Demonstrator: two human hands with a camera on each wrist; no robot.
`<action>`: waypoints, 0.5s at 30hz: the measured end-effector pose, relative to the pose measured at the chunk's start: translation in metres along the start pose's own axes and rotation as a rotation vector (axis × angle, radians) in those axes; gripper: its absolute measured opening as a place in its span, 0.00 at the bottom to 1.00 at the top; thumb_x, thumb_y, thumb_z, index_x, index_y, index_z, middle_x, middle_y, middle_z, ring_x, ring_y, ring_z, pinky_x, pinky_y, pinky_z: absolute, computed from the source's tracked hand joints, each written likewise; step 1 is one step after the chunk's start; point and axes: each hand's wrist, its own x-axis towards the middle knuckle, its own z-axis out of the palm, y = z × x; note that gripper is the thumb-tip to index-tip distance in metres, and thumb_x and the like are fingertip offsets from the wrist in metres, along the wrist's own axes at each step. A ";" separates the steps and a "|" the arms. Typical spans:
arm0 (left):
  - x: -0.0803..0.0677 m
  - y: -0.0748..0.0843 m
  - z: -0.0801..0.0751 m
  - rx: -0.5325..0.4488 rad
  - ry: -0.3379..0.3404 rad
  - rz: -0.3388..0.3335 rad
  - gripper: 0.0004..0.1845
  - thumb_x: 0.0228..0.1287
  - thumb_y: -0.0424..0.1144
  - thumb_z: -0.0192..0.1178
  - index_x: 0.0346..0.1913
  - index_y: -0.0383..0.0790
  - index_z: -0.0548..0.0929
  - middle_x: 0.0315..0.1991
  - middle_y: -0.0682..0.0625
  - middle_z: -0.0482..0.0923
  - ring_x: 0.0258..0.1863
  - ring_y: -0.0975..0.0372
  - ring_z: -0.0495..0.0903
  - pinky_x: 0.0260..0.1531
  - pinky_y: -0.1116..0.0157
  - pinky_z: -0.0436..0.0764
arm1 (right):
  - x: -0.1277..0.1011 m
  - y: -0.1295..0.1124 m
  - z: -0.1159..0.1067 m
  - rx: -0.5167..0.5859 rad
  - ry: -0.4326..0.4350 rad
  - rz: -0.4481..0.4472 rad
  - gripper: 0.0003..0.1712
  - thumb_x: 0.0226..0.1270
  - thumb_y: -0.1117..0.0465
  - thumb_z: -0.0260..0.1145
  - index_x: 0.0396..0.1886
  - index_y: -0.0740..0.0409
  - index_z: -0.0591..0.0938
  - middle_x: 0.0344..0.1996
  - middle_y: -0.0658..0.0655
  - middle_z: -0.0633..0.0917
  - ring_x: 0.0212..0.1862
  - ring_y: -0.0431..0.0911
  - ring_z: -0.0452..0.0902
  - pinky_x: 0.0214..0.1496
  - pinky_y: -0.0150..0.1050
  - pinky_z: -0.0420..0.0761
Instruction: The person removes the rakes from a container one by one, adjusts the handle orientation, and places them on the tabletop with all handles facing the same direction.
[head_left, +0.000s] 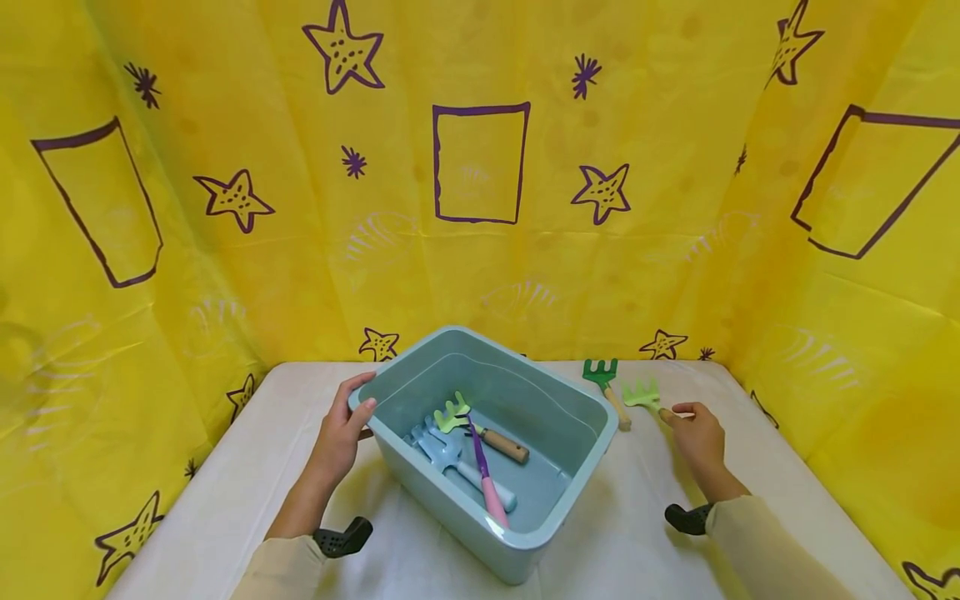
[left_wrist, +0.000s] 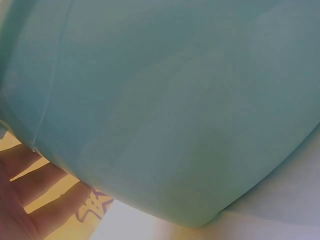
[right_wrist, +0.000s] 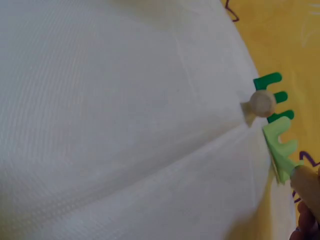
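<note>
A blue-grey plastic bin [head_left: 450, 500] stands tilted on the table, and my left hand [head_left: 341, 433] grips its left rim corner, thumb inside and fingers outside. In the bin lie a light green hand rake with a wooden handle [head_left: 504, 445], a light blue hand fork [head_left: 442, 450] and a purple and pink tool [head_left: 489, 492]. My right hand [head_left: 699, 437] pinches the wooden handle of another light green hand rake [head_left: 642, 395]. Beside it, a dark green hand rake [head_left: 602, 373] lies on the table; its round handle end shows in the right wrist view.
A white cloth [head_left: 615, 533] covers the table. Yellow curtains [head_left: 480, 275] with purple starfish drawings rise along the table's back and both sides. Black wrist straps [head_left: 343, 537] sit on both of my wrists.
</note>
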 end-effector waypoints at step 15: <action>-0.001 0.002 0.001 -0.005 -0.005 -0.020 0.26 0.75 0.48 0.48 0.72 0.56 0.58 0.71 0.44 0.60 0.62 0.41 0.68 0.53 0.40 0.73 | 0.001 0.018 -0.004 -0.200 -0.151 -0.152 0.18 0.69 0.56 0.59 0.47 0.67 0.74 0.30 0.62 0.79 0.32 0.54 0.74 0.31 0.43 0.70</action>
